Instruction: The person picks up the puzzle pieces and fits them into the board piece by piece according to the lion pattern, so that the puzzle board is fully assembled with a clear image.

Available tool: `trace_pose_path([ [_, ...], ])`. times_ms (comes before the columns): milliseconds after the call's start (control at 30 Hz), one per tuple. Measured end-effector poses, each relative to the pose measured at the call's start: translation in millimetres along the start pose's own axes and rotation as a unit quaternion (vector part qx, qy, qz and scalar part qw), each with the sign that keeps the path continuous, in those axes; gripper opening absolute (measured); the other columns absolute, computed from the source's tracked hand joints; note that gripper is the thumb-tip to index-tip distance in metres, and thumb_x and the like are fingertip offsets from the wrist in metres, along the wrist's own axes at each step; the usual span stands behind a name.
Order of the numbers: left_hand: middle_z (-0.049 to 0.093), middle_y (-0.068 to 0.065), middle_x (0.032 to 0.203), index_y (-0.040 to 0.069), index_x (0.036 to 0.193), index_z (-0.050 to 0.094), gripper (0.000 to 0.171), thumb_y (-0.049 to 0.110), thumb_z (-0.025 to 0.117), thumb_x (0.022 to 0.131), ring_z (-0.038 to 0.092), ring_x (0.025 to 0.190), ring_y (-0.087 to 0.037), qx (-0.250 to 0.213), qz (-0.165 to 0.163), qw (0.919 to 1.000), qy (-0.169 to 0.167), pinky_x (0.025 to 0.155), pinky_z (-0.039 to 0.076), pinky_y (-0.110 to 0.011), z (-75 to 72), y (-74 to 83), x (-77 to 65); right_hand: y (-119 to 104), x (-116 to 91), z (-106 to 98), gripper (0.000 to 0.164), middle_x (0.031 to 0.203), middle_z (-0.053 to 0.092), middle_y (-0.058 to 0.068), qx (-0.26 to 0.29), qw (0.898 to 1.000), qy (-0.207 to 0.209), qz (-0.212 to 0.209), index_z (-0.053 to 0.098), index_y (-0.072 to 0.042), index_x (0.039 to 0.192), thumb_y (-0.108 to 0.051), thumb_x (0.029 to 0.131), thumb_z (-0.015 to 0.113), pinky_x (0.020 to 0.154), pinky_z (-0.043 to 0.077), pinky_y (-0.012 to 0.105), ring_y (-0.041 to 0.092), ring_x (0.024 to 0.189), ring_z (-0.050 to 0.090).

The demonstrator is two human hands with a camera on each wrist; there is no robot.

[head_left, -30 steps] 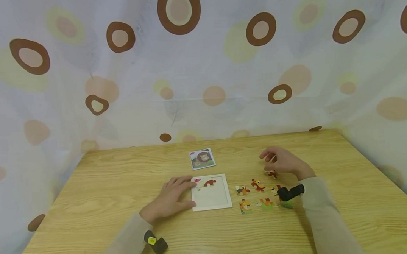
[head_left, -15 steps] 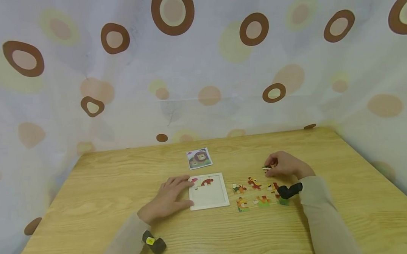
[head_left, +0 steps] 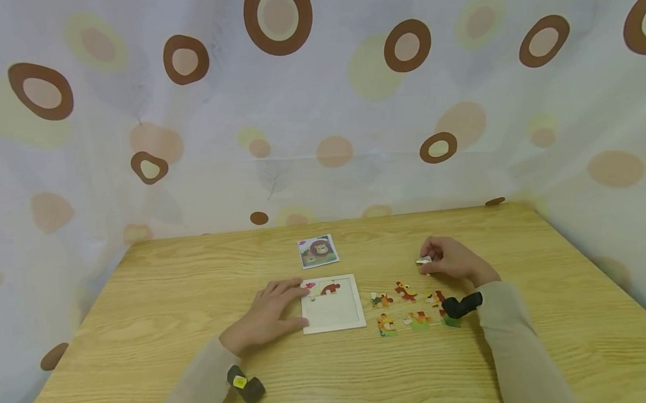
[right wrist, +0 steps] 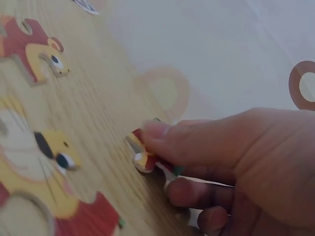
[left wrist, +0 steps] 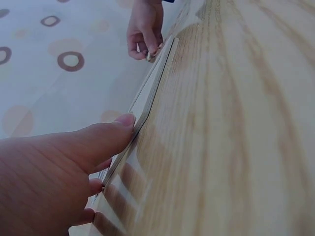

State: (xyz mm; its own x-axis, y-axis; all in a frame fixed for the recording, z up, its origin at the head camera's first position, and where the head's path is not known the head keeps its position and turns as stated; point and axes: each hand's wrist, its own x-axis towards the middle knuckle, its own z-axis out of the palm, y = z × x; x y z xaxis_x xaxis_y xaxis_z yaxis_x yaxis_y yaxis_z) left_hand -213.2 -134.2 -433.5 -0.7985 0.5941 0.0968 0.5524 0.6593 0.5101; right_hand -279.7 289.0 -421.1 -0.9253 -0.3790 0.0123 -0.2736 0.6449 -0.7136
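Observation:
My left hand (head_left: pixel 271 315) rests at the left edge of a white square puzzle frame (head_left: pixel 334 329). Its fingers are fairly straight, and the thumb touches the rim in the left wrist view. Inside the frame's upper left lie joined puzzle pieces (head_left: pixel 331 289) with pink and brown print. My right hand (head_left: pixel 452 261) pinches a puzzle piece (right wrist: pixel 142 156) between thumb and fingers, tilted just over the table; the fingers hide part of it. Several loose puzzle pieces (head_left: pixel 417 320) lie in rough rows between the frame and my right forearm.
A small picture card (head_left: pixel 318 251) of a lion lies behind the frame. The wooden table (head_left: pixel 223 260) meets a hanging cloth (head_left: pixel 298 118) with brown and pale spots at its back. A black wrist camera (head_left: pixel 461 305) on my right wrist hangs over some of the pieces.
My right hand has taken hold of a puzzle piece near the back of the loose ones, lifted it slightly and turned it. The left hand stays on the frame.

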Motion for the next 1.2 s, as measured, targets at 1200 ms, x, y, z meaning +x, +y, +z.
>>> trace_pose_path([
  [1200, 0.037, -0.013, 0.152, 0.011, 0.137, 0.052, 0.056, 0.039, 0.065, 0.09, 0.032, 0.135, -0.036, 0.004, 0.004, 1.0, -0.001, 0.104, 0.027, -0.059, 0.0, -2.9, 1.3, -85, 31, 73, 0.012, 0.09, 0.066, 0.006, 0.017, 0.993, -0.035, -0.108, 0.065, -0.006, 0.105, -0.008, 0.094, 0.06, 0.069, 0.051, 0.025, 0.011, 0.074, 0.061],
])
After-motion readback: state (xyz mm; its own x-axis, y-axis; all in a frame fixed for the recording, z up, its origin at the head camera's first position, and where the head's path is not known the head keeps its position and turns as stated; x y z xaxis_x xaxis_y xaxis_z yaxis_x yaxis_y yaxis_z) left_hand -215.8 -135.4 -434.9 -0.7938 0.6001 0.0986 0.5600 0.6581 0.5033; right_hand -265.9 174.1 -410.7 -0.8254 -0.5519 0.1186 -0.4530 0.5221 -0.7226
